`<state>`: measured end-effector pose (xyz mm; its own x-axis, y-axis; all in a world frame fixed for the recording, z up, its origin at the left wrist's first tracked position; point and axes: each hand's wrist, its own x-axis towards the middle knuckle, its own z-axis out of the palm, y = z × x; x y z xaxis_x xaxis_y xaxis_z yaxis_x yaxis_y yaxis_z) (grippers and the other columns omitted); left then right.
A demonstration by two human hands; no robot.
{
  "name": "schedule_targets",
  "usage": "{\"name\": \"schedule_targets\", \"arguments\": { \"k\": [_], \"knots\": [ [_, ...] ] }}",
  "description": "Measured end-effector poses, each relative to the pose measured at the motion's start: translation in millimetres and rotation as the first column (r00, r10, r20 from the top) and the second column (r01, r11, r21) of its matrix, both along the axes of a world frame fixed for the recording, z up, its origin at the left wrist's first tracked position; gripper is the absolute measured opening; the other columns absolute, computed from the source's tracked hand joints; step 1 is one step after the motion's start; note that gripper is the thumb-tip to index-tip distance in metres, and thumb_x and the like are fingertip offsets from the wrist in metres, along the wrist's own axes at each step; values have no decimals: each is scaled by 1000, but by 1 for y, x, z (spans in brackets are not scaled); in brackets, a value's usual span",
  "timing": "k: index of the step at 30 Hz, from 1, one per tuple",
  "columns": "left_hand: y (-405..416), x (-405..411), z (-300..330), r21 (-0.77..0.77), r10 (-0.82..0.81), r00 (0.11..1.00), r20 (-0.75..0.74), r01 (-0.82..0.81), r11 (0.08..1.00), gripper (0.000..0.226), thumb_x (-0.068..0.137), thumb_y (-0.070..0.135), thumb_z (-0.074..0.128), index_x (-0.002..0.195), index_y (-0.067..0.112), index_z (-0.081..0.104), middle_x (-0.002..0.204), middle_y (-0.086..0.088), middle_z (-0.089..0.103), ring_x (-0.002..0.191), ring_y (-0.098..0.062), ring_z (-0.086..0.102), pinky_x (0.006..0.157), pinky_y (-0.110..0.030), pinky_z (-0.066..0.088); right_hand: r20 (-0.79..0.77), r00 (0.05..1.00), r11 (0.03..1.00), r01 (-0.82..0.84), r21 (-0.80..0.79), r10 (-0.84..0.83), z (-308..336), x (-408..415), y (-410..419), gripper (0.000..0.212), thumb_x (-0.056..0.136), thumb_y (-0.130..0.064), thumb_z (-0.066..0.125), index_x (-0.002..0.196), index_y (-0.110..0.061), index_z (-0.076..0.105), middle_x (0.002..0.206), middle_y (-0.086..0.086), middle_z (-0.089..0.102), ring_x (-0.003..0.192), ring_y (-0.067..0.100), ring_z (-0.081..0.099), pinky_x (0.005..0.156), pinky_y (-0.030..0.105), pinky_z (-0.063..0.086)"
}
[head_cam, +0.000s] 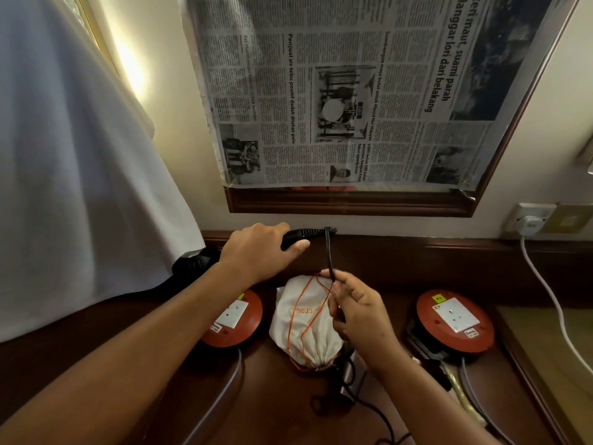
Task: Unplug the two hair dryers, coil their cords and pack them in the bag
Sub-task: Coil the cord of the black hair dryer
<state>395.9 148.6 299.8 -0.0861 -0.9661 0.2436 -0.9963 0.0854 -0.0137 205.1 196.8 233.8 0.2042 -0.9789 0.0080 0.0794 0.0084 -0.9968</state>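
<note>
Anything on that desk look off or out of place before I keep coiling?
One oddity: the white drawstring bag is already cinched shut, orange string loose over it, while the left hand holds a black dryer handle and the right hand pinches its cord. Newspaper covers the wall frame. Nothing spilled or visibly damaged.

The dark brown polished wooden surface (282, 396) looks smooth and faintly glossy. A white cloth drawstring bag (305, 319) with thin orange cord is soft and matt, while the black ribbed plastic dryer handle (303, 235) is dull; grey printed newspaper (337, 101) lies matt.
</note>
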Motion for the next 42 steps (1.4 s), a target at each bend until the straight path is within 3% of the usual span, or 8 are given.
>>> {"name": "schedule_targets", "arguments": {
  "k": [7,15,19,24,27,32,36,42],
  "knots": [
    [8,1,5,-36,-71,993,-93,68,997,57,87,74,25,106,29,54,87,1,65,79,-19,62,68,-39,54,340,930,939,-232,255,137,-14,-7,-4,25,95,-29,46,91,-9,61,54,4,24,39,9,17,39,18,14],
    [22,-3,13,-64,-178,977,-116,171,983,67,77,80,14,98,30,54,80,4,63,73,-17,60,64,-34,51,463,809,830,-507,233,364,-26,-20,-41,17,93,-29,50,84,-15,56,49,-5,24,37,5,15,37,15,16],
    [28,-4,18,-43,-223,969,-108,220,975,65,80,79,17,99,30,55,82,4,65,74,-17,61,66,-36,52,430,775,796,-577,181,463,-20,-27,-63,29,75,-35,75,81,-13,58,47,-5,28,36,6,19,38,14,17],
    [34,-2,24,1,-247,964,-102,248,969,59,83,77,24,99,31,56,82,5,64,75,-16,61,68,-36,51,351,769,770,-614,173,535,-5,-33,-87,33,67,-33,81,79,-9,61,45,-5,29,36,6,20,40,19,11],
    [36,-2,26,32,-256,962,-93,260,965,53,85,74,30,100,30,57,80,6,64,74,-15,60,67,-35,51,276,802,782,-588,207,530,4,-35,-96,28,65,-26,78,76,-8,60,44,-6,30,36,5,22,41,20,10],
    [38,-4,26,99,-262,962,-78,269,958,47,86,71,37,97,29,56,75,8,59,70,-12,58,63,-33,50,156,851,820,-525,229,501,20,-37,-106,10,80,-6,54,82,-6,64,46,-4,32,36,5,26,39,19,16],
    [39,-5,24,141,-276,961,-23,276,951,46,86,72,35,97,32,53,73,9,56,69,-11,57,60,-30,49,22,881,858,-467,214,473,41,-37,-103,15,90,-6,53,78,-5,63,51,1,48,34,5,40,33,14,31],
    [37,-8,21,170,-287,958,26,278,945,51,85,75,32,104,33,53,74,9,56,69,-12,56,60,-32,48,-170,900,915,-386,117,401,67,-38,-100,9,89,0,58,82,0,63,52,-2,60,38,2,51,36,12,38]
  ]
}}
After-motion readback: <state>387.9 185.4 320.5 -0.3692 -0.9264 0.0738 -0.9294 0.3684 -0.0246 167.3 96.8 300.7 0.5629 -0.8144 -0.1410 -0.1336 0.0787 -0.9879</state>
